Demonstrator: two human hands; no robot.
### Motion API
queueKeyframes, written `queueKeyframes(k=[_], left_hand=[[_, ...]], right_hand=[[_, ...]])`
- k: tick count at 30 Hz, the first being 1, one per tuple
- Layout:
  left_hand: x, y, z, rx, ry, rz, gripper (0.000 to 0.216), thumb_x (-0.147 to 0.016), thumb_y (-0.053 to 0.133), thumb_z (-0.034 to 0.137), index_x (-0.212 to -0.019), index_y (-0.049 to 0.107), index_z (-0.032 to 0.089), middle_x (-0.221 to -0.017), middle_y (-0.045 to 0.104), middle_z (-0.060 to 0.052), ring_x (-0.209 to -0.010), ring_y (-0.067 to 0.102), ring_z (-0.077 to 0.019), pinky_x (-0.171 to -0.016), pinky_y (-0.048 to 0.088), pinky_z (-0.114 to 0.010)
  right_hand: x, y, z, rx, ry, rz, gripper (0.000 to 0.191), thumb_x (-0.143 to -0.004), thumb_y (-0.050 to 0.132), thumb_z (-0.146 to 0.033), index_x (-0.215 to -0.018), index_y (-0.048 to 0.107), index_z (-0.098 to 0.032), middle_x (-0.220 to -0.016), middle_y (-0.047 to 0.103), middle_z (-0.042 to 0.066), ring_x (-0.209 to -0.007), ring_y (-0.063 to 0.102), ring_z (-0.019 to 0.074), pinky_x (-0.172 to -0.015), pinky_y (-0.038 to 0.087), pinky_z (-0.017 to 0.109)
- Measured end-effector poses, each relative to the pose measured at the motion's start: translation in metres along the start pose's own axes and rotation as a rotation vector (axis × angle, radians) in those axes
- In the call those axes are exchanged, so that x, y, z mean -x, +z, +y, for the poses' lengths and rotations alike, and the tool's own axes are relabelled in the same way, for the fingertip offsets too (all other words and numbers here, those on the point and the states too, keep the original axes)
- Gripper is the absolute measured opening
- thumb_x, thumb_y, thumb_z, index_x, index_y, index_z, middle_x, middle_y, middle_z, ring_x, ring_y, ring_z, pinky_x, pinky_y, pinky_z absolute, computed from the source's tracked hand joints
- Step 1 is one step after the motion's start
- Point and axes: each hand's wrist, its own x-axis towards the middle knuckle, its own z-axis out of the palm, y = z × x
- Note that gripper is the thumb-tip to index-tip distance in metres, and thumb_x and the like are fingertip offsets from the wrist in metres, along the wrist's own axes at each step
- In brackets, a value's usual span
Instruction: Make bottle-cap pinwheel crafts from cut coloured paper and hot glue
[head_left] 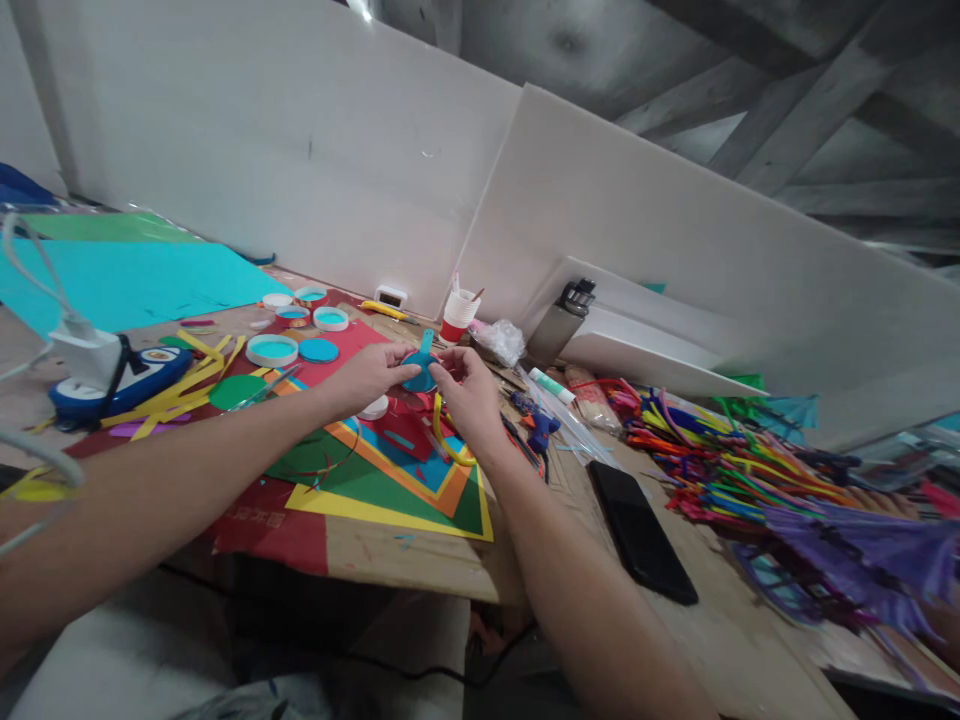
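Observation:
My left hand (371, 374) and my right hand (469, 392) meet over the table and both pinch a small teal paper piece (421, 367), a round disc with a short strip sticking up. Below the hands lie stacked coloured paper sheets (390, 480) in green, yellow, orange, blue and red. A yellow paper strip (444, 440) curls just under my right wrist. A small white lid (373, 407) sits beneath my left hand.
Several white lids with teal discs (272, 349) lie at the left, beside yellow strips (187, 385) and a blue-white device (112, 380). A blue glue gun (538, 425), a black phone (641, 532), a heap of coloured pipe cleaners (720, 460), a cup (457, 315) and a metal bottle (559, 322) stand right.

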Motion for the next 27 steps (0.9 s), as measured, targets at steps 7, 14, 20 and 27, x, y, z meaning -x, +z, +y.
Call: queueKeyframes(k=[7,14,20,27], left_hand=[[0.001,0.0,0.001,0.026,-0.018,-0.006,0.026,-0.075,0.07,0.027,-0.096,0.064,0.014,-0.085,0.069,-0.005,-0.069,0.067,-0.0171,-0.068,0.058,-0.033],[-0.001,-0.002,-0.002,0.07,-0.016,-0.065,0.029,-0.074,0.07,0.029,-0.098,0.063,0.014,-0.089,0.069,-0.005,-0.075,0.066,-0.0169,-0.072,0.058,-0.034],[-0.002,-0.004,-0.002,0.072,-0.045,-0.073,0.028,-0.076,0.07,0.029,-0.097,0.063,0.012,-0.088,0.069,-0.007,-0.074,0.068,-0.0179,-0.071,0.059,-0.035],[-0.005,-0.009,-0.001,0.188,-0.1,0.101,0.013,-0.079,0.063,0.018,-0.09,0.065,0.01,-0.083,0.071,-0.01,-0.074,0.068,-0.0187,-0.062,0.06,-0.03]], right_hand=[[0.004,0.002,-0.006,0.045,-0.005,-0.016,0.016,-0.075,0.059,-0.027,-0.088,0.057,-0.018,-0.082,0.061,0.001,-0.07,0.053,0.013,-0.067,0.044,0.026],[0.004,0.001,-0.002,0.013,-0.057,-0.002,0.02,-0.08,0.056,-0.029,-0.096,0.059,-0.019,-0.076,0.054,-0.002,-0.069,0.049,0.0126,-0.067,0.043,0.025],[0.004,0.002,-0.002,0.026,-0.049,-0.015,0.023,-0.079,0.057,-0.03,-0.099,0.059,-0.018,-0.079,0.055,-0.001,-0.07,0.05,0.0129,-0.067,0.043,0.025],[-0.006,-0.013,-0.002,0.023,-0.056,0.115,0.021,-0.082,0.055,-0.037,-0.09,0.059,-0.017,-0.081,0.06,0.001,-0.072,0.054,0.013,-0.069,0.044,0.026]])
